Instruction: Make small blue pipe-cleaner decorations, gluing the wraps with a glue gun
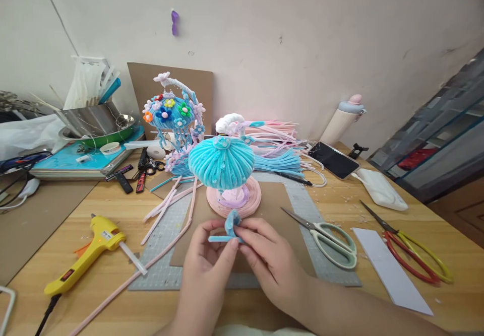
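Between the fingertips of both hands is a short blue pipe cleaner (231, 223), bent into a loop at its top with a straight end pointing left. My left hand (210, 255) pinches it near the straight end. From the other side, my right hand (266, 255) grips it by the loop. Just beyond my hands stands a pipe-cleaner lamp with a turquoise ribbed shade (222, 163) and a round pink base (251, 202). Behind it to the left is a similar lamp (170, 112) covered in colourful flowers.
A yellow glue gun (88, 248) lies left, near a long pink pipe cleaner (124, 283). Green-handled scissors (333, 245), red-and-yellow scissors (412, 255) and a white strip (391, 270) lie right. Bundled blue pipe cleaners (278, 163), a phone (333, 159) and a bottle (340, 122) are behind.
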The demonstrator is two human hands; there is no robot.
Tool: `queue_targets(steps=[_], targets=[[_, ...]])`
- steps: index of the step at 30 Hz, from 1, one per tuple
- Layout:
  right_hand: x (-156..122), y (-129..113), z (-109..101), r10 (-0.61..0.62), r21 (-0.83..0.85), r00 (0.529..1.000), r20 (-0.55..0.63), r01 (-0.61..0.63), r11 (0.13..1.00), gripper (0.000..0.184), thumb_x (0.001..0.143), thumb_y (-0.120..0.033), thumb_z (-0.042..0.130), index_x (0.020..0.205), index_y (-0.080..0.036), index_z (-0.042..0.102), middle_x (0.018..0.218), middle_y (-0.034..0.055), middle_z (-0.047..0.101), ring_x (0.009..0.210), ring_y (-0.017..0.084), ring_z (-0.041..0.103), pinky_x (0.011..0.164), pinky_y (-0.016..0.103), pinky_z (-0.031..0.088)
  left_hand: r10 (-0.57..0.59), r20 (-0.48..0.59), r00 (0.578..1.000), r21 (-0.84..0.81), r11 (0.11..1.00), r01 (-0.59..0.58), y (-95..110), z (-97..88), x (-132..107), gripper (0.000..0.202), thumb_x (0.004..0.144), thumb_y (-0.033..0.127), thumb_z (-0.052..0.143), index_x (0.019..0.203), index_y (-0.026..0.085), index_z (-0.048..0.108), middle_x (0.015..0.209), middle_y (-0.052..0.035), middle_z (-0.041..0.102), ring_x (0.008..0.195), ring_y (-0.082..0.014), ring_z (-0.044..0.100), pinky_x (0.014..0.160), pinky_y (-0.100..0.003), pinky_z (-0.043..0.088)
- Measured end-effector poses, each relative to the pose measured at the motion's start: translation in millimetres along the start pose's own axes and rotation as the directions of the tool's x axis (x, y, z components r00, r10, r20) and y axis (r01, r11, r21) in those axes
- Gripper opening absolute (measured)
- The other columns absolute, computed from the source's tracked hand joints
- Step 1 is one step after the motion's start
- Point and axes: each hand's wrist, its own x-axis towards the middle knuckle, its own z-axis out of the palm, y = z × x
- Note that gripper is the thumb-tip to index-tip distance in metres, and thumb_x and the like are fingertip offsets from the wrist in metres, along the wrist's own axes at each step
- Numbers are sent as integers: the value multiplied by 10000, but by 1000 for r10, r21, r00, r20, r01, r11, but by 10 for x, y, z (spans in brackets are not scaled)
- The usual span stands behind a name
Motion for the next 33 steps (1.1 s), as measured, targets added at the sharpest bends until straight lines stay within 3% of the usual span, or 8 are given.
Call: queue_targets(steps=[7,11,15,18,22,25,28,33], targets=[[-42,56,57,-16,-75,1000,-24,14,997,398,873,-36,407,1204,-184,569,1137,102,615,1058,169,581,899,284,495,-84,40,996,-105,991,88,-49,-19,59,365,612,187,748,932,181,573,855,-26,688,764,-156,639,713,-259,521],[-56,51,69,-18,-74,998,-64,13,997,335,877,-46,419,1135,-194,572,1096,77,660,1043,159,601,910,280,488,-146,52,988,-207,966,154,-58,-28,50,311,649,158,697,936,176,580,939,-46,656,831,-185,628,756,-321,528],[-57,2,75,-12,-42,1000,7,12,999,295,877,-62,416,1097,-195,563,1089,78,663,995,165,621,866,288,504,-171,32,985,-229,958,174,-112,-57,79,300,683,221,720,940,185,569,929,-27,643,865,-171,608,739,-284,523],[-44,-35,32,-55,-10,998,-15,55,998,311,869,-45,407,1092,-193,564,1070,82,662,994,168,619,857,294,508,-147,-14,989,-175,974,142,-151,-98,119,264,705,291,718,892,175,573,818,-11,647,736,-143,608,655,-249,513],[-7,-39,-155,-134,-41,983,-126,129,991,421,842,2,404,1191,-193,536,984,83,652,915,176,619,778,302,518,-44,1,999,17,999,44,-65,-158,178,211,739,320,675,842,153,595,660,12,611,511,-100,523,481,-211,442],[28,-17,-321,-157,-161,971,-178,129,979,455,845,-13,447,1242,-220,526,828,47,618,710,153,583,614,274,487,112,96,989,309,941,-136,72,-200,221,171,778,299,628,877,160,644,695,-19,634,548,-120,545,487,-223,428],[63,-31,-409,-140,-278,966,-217,76,958,356,841,-49,524,1139,-225,608,652,-4,546,555,124,506,489,237,418,259,264,929,513,778,-363,166,-230,240,153,836,253,558,921,196,672,842,-52,653,705,-161,601,583,-255,460],[95,-122,-383,-166,-235,965,-203,117,965,323,813,-2,524,1054,-193,624,863,61,641,776,154,608,667,261,518,372,405,835,569,612,-549,110,-248,212,220,850,163,536,1010,246,662,927,-45,614,814,-156,607,664,-242,479]])
